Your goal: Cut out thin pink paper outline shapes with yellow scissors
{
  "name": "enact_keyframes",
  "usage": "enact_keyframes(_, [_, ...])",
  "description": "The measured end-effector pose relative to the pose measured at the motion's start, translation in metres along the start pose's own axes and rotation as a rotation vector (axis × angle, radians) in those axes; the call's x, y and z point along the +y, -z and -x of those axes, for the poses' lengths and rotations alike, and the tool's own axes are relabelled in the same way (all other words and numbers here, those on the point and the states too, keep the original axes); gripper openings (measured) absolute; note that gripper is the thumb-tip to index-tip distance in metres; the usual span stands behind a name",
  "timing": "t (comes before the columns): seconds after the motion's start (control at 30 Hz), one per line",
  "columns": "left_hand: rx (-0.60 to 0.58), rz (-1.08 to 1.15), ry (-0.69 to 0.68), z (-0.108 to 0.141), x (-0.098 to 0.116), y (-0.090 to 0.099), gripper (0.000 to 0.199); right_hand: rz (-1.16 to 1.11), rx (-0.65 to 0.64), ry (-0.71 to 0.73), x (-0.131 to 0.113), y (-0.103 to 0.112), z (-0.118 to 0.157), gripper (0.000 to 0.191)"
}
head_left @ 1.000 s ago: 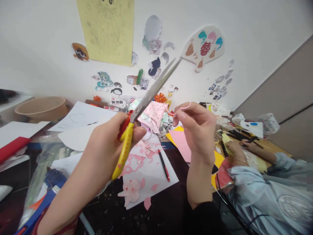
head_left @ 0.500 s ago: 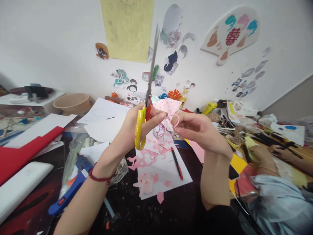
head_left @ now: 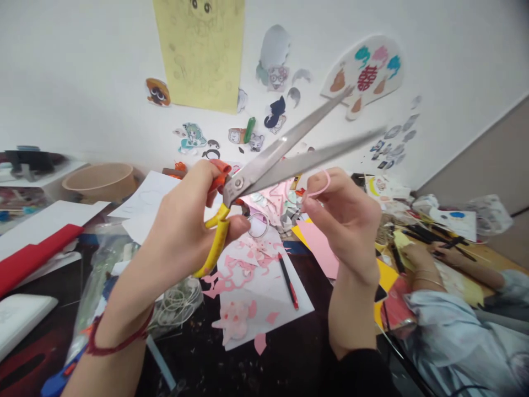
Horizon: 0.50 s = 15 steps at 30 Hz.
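Note:
Large scissors with one yellow and one orange-red handle are in my left hand, their blades spread and pointing up to the right. My right hand pinches a thin curved pink strip between thumb and finger, below the blade tips. Under the hands, a white sheet carries pink paper cutouts, loose pink scraps and a red-and-black pen. A clear ring shows just beyond my left thumb.
A coil of pale cord lies beside my left wrist. A red strip and a white box are at left. Pink and yellow sheets lie near my right forearm. Another person's hands and sleeve are at right.
The scissors have swung from upright to pointing right, and their blades have spread. My hands have moved apart, the pink strip staying in my right hand. The view has shifted slightly.

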<state>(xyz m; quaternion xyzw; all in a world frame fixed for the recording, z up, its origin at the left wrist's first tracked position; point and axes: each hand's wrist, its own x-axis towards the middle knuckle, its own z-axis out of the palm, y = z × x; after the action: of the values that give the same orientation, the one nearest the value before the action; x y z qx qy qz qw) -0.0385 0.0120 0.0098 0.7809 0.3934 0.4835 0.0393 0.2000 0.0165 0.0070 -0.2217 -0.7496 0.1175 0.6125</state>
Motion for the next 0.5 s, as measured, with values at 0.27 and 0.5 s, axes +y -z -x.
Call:
enact_keyframes(0.27, [-0.332,-0.134,0.009,0.005,-0.009,0.02,0.033,0.167,0.046,0.149,-0.005,0.008,0.001,0.019])
enact_keyframes(0.5, [-0.36,-0.195,0.026,0.009,-0.016,0.014,0.028,0.232,0.061,0.18,-0.006,0.008,0.003,0.015])
